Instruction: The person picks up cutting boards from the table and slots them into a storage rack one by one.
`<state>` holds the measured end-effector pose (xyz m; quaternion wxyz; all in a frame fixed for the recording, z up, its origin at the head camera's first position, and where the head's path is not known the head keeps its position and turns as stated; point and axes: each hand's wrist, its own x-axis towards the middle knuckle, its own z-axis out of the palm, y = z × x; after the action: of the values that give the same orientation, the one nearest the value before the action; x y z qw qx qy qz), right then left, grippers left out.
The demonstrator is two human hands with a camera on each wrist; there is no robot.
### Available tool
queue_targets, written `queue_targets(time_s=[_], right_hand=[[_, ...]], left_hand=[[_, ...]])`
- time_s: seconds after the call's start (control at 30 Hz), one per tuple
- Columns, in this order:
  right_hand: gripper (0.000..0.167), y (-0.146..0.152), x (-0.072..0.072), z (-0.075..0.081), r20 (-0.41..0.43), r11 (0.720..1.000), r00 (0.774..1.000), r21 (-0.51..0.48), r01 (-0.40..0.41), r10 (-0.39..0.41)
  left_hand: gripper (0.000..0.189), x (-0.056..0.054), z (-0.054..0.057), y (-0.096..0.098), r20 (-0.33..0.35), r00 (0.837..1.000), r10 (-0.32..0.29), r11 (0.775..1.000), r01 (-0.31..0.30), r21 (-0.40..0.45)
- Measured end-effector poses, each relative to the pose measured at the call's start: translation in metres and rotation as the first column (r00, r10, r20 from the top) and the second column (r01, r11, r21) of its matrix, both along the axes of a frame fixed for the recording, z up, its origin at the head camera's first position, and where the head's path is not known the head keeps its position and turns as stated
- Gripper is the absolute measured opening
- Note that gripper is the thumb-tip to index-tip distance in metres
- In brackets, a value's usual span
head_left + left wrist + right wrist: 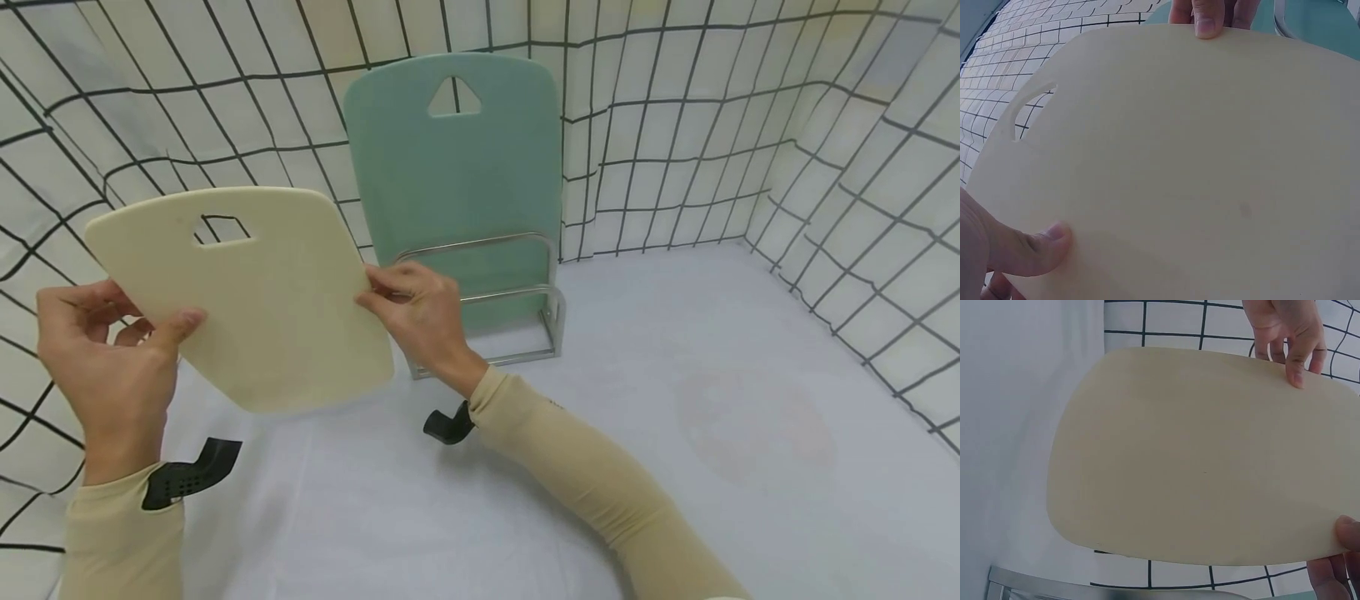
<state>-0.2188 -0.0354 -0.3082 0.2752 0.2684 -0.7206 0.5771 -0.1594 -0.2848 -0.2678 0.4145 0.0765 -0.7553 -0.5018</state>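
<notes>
A cream cutting board with a cut-out handle hole near its top is held up in the air, tilted, between both hands. At its left edge my left hand grips it, thumb lying on the near face. On the opposite edge my right hand pinches it between thumb and fingers. Behind the right hand, a green cutting board with a triangular hole stands upright in a silver metal rack. In the right wrist view, the cream board shows both hands on its long edges.
A white cloth-covered surface lies below. Black wire grid panels backed with white stand at the back and on both sides. Each wrist wears a black mount, one of them the left wrist mount.
</notes>
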Motion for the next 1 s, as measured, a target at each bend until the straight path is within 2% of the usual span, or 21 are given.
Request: queue_targets(time_s=[0.33,0.77,1.0], right_hand=[[0.030,0.0020,-0.0008,0.0025,0.015,1.000,1.000,0.017,0.006,-0.006],[0.031,0.0031,-0.0028,0.0039,0.019,0.999,1.000,0.035,0.008,-0.009],[0.032,0.0030,-0.0041,0.0054,0.012,1.000,1.000,0.028,0.005,-0.005]], left_hand=[[0.060,0.0006,0.0007,0.0023,0.012,1.000,0.008,1.000,-0.008,-0.018],[0.059,-0.0025,-0.0012,0.0056,-0.080,0.997,-0.013,0.999,0.016,0.040],[0.056,-0.0019,-0.0002,0.0071,-0.092,0.996,-0.012,1.000,0.013,0.013]])
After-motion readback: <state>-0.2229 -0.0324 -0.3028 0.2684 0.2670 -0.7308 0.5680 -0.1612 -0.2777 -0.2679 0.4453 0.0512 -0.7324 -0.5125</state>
